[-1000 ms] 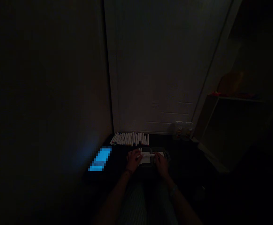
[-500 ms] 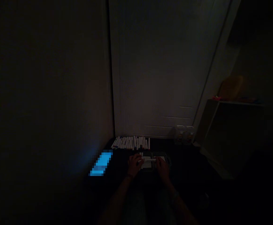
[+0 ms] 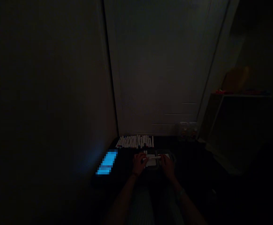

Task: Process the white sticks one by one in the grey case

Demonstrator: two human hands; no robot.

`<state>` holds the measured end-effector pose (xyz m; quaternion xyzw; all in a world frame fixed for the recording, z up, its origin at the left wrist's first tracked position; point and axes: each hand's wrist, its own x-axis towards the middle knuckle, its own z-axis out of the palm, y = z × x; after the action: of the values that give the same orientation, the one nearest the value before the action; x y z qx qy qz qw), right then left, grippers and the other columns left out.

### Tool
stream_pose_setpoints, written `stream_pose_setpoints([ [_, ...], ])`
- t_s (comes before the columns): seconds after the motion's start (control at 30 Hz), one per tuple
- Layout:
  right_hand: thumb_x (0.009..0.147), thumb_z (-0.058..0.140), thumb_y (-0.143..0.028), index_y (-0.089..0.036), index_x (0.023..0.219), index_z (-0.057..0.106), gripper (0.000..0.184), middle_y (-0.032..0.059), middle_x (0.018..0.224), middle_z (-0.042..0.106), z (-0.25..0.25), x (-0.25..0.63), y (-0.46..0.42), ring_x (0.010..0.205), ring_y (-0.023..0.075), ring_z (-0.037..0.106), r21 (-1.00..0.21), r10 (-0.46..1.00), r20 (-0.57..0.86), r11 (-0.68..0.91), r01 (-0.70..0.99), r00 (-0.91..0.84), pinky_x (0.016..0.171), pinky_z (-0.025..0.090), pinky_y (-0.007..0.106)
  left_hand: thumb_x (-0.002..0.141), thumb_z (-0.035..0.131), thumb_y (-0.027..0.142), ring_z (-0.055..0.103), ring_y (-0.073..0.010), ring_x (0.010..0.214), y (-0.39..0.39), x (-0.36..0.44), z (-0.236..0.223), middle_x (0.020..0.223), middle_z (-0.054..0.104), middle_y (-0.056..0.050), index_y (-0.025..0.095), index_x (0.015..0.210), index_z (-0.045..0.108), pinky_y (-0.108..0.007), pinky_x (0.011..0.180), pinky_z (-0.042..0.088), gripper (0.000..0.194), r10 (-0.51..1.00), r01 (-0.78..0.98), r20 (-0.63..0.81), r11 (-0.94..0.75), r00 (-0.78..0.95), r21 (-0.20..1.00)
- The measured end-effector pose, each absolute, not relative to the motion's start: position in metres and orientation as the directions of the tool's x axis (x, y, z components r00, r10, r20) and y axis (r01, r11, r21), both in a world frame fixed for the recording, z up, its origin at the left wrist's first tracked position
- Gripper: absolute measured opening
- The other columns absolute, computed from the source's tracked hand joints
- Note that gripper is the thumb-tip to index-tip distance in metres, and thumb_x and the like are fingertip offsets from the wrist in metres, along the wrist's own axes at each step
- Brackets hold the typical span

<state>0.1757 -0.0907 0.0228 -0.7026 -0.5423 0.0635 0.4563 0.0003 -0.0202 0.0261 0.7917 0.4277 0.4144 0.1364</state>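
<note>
In dim light, a slim white marker (image 3: 154,158) lies level between my hands. My left hand (image 3: 138,163) has its fingers closed around the marker's left end. The other end is pinched by my right hand (image 3: 167,164). Just beneath them is a see-through plastic case (image 3: 174,158), its outline faint in the dark. White card-like pieces (image 3: 151,162) rest inside the case, partly covered by my fingers. Behind the case, a row of white markers (image 3: 134,141) with dark and coloured ends lies side by side.
A glowing blue, pixelated screen (image 3: 107,162) lies on the dark tabletop (image 3: 124,168) to the left. Two clear packages (image 3: 187,132) stand at the back right, by a white panelled door (image 3: 157,78). A shelf unit (image 3: 215,109) rises further right.
The whole view has shifted, so the table and hands appear slightly further right and higher. Both hands keep their hold on the marker, with little visible change in its position between them.
</note>
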Motion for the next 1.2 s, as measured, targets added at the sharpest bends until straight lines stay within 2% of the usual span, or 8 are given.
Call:
stream_pose_setpoints([
  [0.33, 0.089, 0.027, -0.035, -0.02, 0.1, 0.059, 0.037, 0.0039, 0.091, 0.064, 0.033, 0.173, -0.099, 0.08, 0.0144, 0.058, -0.679, 0.83, 0.397, -0.022, 0.734, 0.392, 0.069, 0.039, 0.021, 0.079, 0.05, 0.037, 0.044, -0.0171, 0.096, -0.022, -0.001, 0.027, 0.101, 0.059, 0.001, 0.027, 0.086, 0.063, -0.034, 0.084, 0.035, 0.019, 0.793, 0.573, 0.528, -0.594, 0.303, 0.564],
  [0.87, 0.087, 0.031, -0.037, -0.023, 0.105, 0.057, 0.035, 0.0016, 0.099, 0.063, 0.033, 0.172, -0.1, 0.085, 0.0147, 0.058, -0.68, 0.846, 0.38, -0.018, 0.733, 0.373, 0.068, 0.04, 0.022, 0.079, 0.05, 0.034, 0.046, -0.0175, 0.097, -0.021, -0.003, 0.028, 0.098, 0.061, 0.001, 0.026, 0.085, 0.063, -0.034, 0.087, 0.035, 0.017, 0.805, 0.557, 0.531, -0.578, 0.267, 0.597],
  [1.2, 0.088, 0.028, -0.035, -0.021, 0.104, 0.057, 0.036, 0.0037, 0.098, 0.063, 0.027, 0.175, -0.095, 0.086, 0.015, 0.058, -0.672, 0.833, 0.402, -0.013, 0.74, 0.38, 0.072, 0.04, 0.023, 0.079, 0.05, 0.037, 0.046, -0.0178, 0.095, -0.023, -0.002, 0.029, 0.097, 0.061, 0.001, 0.026, 0.085, 0.063, -0.035, 0.085, 0.035, 0.018, 0.81, 0.564, 0.515, -0.573, 0.28, 0.594],
])
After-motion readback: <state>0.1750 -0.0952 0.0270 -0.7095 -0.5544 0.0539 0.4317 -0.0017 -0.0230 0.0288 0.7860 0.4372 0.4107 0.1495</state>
